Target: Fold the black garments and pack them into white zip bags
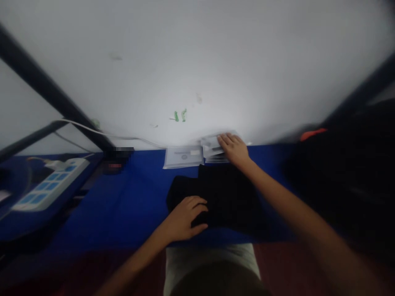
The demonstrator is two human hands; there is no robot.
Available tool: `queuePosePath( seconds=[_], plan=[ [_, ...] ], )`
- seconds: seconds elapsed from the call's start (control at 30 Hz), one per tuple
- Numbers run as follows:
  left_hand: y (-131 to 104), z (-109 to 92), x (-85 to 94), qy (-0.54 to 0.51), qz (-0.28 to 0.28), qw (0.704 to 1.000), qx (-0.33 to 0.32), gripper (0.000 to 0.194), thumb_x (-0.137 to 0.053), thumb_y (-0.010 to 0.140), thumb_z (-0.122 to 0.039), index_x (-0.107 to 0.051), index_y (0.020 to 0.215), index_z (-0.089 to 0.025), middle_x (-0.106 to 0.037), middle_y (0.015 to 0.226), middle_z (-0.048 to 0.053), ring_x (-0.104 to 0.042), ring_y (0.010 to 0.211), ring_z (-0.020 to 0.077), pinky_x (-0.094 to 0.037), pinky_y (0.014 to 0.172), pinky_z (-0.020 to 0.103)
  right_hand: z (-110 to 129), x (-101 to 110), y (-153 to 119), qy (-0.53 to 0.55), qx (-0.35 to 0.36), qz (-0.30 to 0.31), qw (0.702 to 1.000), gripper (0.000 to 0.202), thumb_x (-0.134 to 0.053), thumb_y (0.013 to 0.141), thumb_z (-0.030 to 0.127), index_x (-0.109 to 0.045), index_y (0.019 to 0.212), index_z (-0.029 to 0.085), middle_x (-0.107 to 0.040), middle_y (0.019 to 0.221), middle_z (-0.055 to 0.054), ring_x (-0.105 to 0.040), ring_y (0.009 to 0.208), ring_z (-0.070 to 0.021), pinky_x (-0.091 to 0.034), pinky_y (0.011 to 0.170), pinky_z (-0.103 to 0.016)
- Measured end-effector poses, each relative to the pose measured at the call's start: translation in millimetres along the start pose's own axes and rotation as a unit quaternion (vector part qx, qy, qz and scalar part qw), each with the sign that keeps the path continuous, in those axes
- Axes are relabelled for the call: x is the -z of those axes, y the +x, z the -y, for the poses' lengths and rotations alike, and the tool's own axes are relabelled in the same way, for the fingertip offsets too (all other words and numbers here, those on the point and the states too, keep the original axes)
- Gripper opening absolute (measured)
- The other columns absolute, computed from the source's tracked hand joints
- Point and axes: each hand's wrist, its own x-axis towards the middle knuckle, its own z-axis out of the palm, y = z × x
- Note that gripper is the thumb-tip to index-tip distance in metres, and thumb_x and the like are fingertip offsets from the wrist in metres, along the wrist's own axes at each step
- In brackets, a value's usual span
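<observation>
Left hand (185, 218) spread flat, pressing the folded black cloth (225, 197) near the blue worktop's (123, 205) front edge, right hand (235, 149) flat with fingers together on a stack of clear packets (212, 150) at the back edge, another packet (183, 157) just left, power strip (49, 185) far left

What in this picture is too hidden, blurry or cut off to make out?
- Head view: the print on the clear packets by the wall is too small and blurred to read.
- The packet under the right hand is partly covered by it.
- The dark heap at the right is blurred and cut by the frame edge.
- A pixelated patch hides something by the wall.
- The black cloth under the left hand shows no detail.
</observation>
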Motion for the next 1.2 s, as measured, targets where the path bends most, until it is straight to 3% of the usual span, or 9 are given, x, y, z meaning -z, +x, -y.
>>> queuePosePath(
  seconds=[0.1, 0.27, 0.6, 0.77, 0.87, 0.93, 1.0, 1.07, 1.2],
  plan=[
    [-6.0, 5.8, 0.7, 0.031, 0.022, 0.999, -0.009, 0.049, -0.068, 0.082, -0.042, -0.057, 0.126, -0.024, -0.049, 0.141, 0.012, -0.041, 0.132, 0.0327, -0.033, 0.109, 0.051, -3.0, -20.2, -0.1, -0.015, -0.018, 0.079, 0.997, 0.055, -0.037, 0.095, 0.02, -0.032, 0.15, 0.015, -0.037, 0.153, -0.019, -0.032, 0.138, -0.0391, -0.026, 0.106, -0.063],
    [-12.5, 6.4, 0.8, 0.049, 0.036, 0.998, -0.013, 0.06, -0.068, 0.081, -0.043, -0.05, 0.136, -0.026, -0.042, 0.148, 0.013, -0.036, 0.137, 0.0346, -0.029, 0.111, 0.055, 1.2, -38.6, -8.5, 0.001, -0.047, 0.115, 0.992, 0.075, -0.024, 0.093, 0.067, -0.018, 0.155, 0.024, -0.023, 0.159, -0.017, -0.016, 0.142, -0.0476, -0.022, 0.099, -0.075],
    [-24.3, 1.6, -2.9, 0.07, 0.045, 0.997, -0.003, 0.061, -0.066, 0.083, -0.044, -0.048, 0.138, -0.025, -0.041, 0.149, 0.013, -0.035, 0.138, 0.0349, -0.028, 0.112, 0.057, -6.9, -48.3, -12.2, 0.005, -0.083, 0.135, 0.987, 0.08, -0.016, 0.092, 0.07, -0.023, 0.153, 0.02, -0.024, 0.158, -0.018, -0.013, 0.143, -0.046, -0.019, 0.1, -0.075],
    [-28.6, -0.4, 1.4, 0.06, 0.022, 0.998, -0.02, 0.056, -0.069, 0.081, -0.042, -0.052, 0.131, -0.023, -0.044, 0.145, 0.015, -0.037, 0.136, 0.0342, -0.033, 0.11, 0.054, 0.1, -25.5, -15.1, 0.015, -0.078, 0.123, 0.989, 0.081, -0.029, 0.092, 0.067, -0.024, 0.152, 0.013, -0.025, 0.157, -0.021, -0.014, 0.144, -0.0443, -0.014, 0.108, -0.069],
    [-37.2, -1.1, 3.7, 0.057, 0.011, 0.998, -0.016, 0.042, -0.07, 0.081, -0.041, -0.059, 0.116, -0.021, -0.048, 0.141, 0.014, -0.041, 0.132, 0.0333, -0.037, 0.107, 0.052, 18.1, 4.5, -44.5, 0.059, -0.031, 0.042, 0.997, 0.066, -0.043, 0.095, 0.049, -0.035, 0.145, 0.008, -0.037, 0.149, -0.025, -0.031, 0.139, -0.0392, -0.025, 0.109, -0.059],
    [-45.0, -1.0, 5.2, 0.05, 0.011, 0.999, -0.011, 0.034, -0.07, 0.081, -0.042, -0.061, 0.107, -0.021, -0.052, 0.135, 0.013, -0.046, 0.127, 0.0318, -0.039, 0.105, 0.05, 32.4, 26.4, -78.3, 0.149, 0.012, 0.035, 0.988, 0.045, -0.047, 0.095, 0.043, -0.052, 0.126, 0.012, -0.06, 0.123, -0.021, -0.056, 0.114, -0.0321, -0.045, 0.093, -0.047],
    [-52.9, -0.8, 6.4, 0.038, 0.015, 0.999, 0.0, 0.027, -0.068, 0.083, -0.04, -0.062, 0.101, -0.021, -0.055, 0.132, 0.012, -0.049, 0.123, 0.0297, -0.041, 0.103, 0.047, 43.7, 45.1, -117.7, 0.237, 0.041, 0.108, 0.965, 0.028, -0.05, 0.094, 0.043, -0.059, 0.1, 0.018, -0.065, 0.095, -0.01, -0.063, 0.086, -0.0233, -0.05, 0.073, -0.035],
    [-59.9, -0.8, 7.1, 0.028, 0.018, 0.999, 0.014, 0.019, -0.065, 0.086, -0.037, -0.062, 0.098, -0.021, -0.057, 0.131, 0.01, -0.05, 0.122, 0.0279, -0.042, 0.103, 0.045, 50.5, 58.2, -155.5, 0.289, 0.059, 0.195, 0.936, 0.029, -0.054, 0.093, 0.048, -0.057, 0.083, 0.02, -0.062, 0.078, -0.003, -0.06, 0.068, -0.0176, -0.045, 0.06, -0.028],
    [-71.1, 0.1, 7.5, 0.017, 0.033, 0.999, 0.034, 0.019, -0.066, 0.086, -0.037, -0.062, 0.098, -0.022, -0.055, 0.134, 0.009, -0.048, 0.126, 0.027, -0.044, 0.103, 0.042, 55.8, 70.8, -208.5, 0.322, 0.045, 0.246, 0.913, 0.033, -0.066, 0.083, 0.051, -0.057, 0.08, 0.02, -0.062, 0.078, -0.003, -0.06, 0.076, -0.0213, -0.047, 0.078, -0.038]
  ],
)
